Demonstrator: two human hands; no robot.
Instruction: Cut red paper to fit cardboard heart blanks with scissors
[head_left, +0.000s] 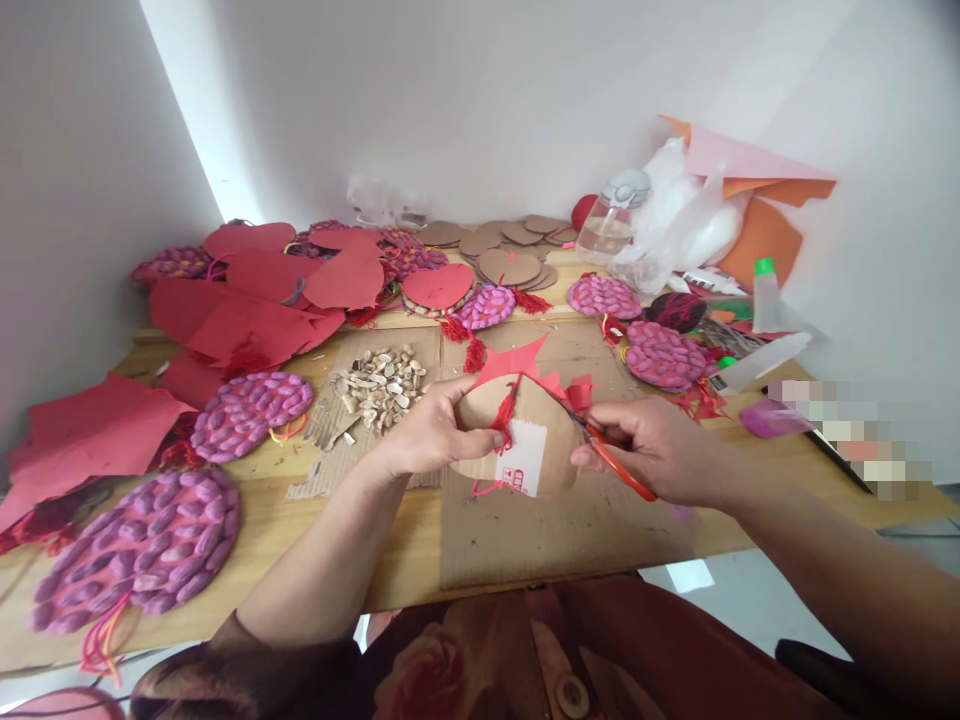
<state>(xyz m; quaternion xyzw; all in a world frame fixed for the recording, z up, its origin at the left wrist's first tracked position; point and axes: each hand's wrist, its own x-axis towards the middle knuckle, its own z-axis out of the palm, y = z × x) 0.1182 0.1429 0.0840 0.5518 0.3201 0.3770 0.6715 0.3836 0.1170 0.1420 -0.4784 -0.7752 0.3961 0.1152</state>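
Brown cardboard piece [561, 460] w/ red paper [517, 357] along its far edge, btwn both grips, above cardboard sheet [502, 545] on desk [405, 545].
Pinches piece's L side w/ L grip [439, 430], thumb on front by red tassel [505, 412]; holds orange-handled scissors [621, 465] w/ R grip [652, 445], closed round handles, blades at red paper on upper R edge, exact blade opening unclear. White label [519, 455] w/ red print on near face. Shell pile [382, 388] beyond L grip; purple-studded disc [142, 550] at near L of desk; clear bottle [600, 240] at back R, nr white plastic bag [675, 225].
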